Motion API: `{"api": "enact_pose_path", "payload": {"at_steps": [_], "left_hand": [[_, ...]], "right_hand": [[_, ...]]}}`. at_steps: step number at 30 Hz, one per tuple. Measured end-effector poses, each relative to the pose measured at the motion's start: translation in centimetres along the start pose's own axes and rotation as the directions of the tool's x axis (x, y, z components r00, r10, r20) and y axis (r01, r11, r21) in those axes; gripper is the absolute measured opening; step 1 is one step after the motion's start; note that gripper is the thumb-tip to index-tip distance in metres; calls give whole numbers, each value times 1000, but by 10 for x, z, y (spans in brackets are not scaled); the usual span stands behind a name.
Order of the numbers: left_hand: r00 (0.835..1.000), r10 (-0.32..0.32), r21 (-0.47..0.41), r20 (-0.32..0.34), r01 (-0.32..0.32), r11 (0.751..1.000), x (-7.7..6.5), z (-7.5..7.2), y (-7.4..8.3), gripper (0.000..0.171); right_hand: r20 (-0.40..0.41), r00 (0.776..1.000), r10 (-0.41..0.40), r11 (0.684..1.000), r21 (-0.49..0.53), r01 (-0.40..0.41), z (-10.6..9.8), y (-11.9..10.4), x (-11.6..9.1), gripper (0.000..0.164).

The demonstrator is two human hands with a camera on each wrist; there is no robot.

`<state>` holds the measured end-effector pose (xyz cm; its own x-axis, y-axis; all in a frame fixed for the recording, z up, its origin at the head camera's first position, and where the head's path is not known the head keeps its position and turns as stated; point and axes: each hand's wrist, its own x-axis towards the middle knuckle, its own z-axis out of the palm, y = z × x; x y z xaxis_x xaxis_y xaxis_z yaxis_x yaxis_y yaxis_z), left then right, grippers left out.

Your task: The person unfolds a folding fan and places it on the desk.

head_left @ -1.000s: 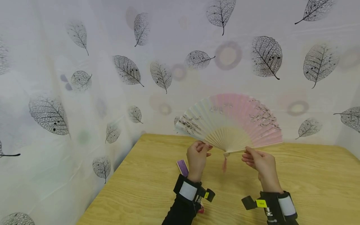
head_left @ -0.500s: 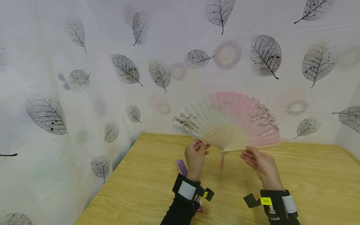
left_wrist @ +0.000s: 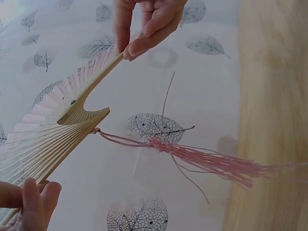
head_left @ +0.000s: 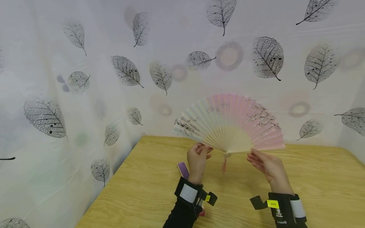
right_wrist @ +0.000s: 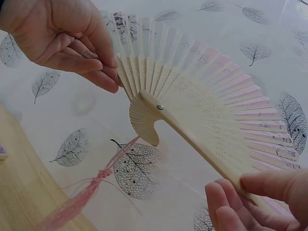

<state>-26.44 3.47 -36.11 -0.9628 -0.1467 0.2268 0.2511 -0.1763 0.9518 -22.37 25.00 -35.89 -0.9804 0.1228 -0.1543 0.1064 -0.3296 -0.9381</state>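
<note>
A folding fan (head_left: pixel 228 122) is spread wide above the table, pale green on the left and pink on the right, with dark branch prints. Pinched between the thumb and fingers of my left hand (head_left: pixel 197 161) is its left outer rib. My right hand (head_left: pixel 269 167) pinches the right outer rib, seen close up in the right wrist view. Pale carved ribs (right_wrist: pixel 192 115) meet at a metal rivet (right_wrist: pixel 160 107). From the pivot end hangs a pink tassel (left_wrist: pixel 207 159), loose and touched by neither hand.
On the wooden table (head_left: pixel 137 186), a small purple-topped object (head_left: pixel 183 170) lies left of my left wrist. A red item (head_left: pixel 202 212) is partly hidden behind the left forearm. A leaf-printed curtain (head_left: pixel 165 38) stands behind the table.
The fan stays spread and held at both outer ribs. My right hand and forearm have shifted slightly right, while the whole view has drifted a little.
</note>
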Motion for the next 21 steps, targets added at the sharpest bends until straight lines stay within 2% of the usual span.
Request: {"api": "enact_pose_path", "payload": {"at_steps": [3, 5, 8, 10, 13, 16, 18, 21], "left_hand": [[998, -56, -63, 33, 58, 996, -3, 7, -4, 18], [992, -111, -109, 62, 117, 987, -6, 16, -6, 19], [974, -205, -161, 95, 218, 963, -13, 38, -12, 17], [960, -262, -166, 99, 276, 947, -20, 56, -17, 15], [937, -339, -171, 84, 349, 922, -34, 86, -30, 10], [910, -409, -172, 66, 414, 894, -48, 112, -46, 3], [896, -441, -172, 52, 443, 880, -53, 125, -59, 3], [884, -467, -159, 28, 465, 871, -58, 135, -79, 8]], "right_hand": [[-33, 999, -27, 999, -25, 26, -23, 4, 11, 15], [-56, 997, -62, 998, -16, 62, -51, 13, 28, 9], [-106, 993, -61, 998, -2, 61, -98, 22, 48, 7], [-159, 986, -54, 998, 11, 56, -126, 24, 52, 8], [-285, 958, 28, 998, 55, -12, -147, 15, 34, 3], [-367, 925, 95, 995, 73, -73, -153, 4, 8, 19], [-369, 919, 136, 991, 65, -120, -156, 0, -5, 27], [-316, 928, 198, 980, 50, -192, -165, 3, -12, 35]]}}
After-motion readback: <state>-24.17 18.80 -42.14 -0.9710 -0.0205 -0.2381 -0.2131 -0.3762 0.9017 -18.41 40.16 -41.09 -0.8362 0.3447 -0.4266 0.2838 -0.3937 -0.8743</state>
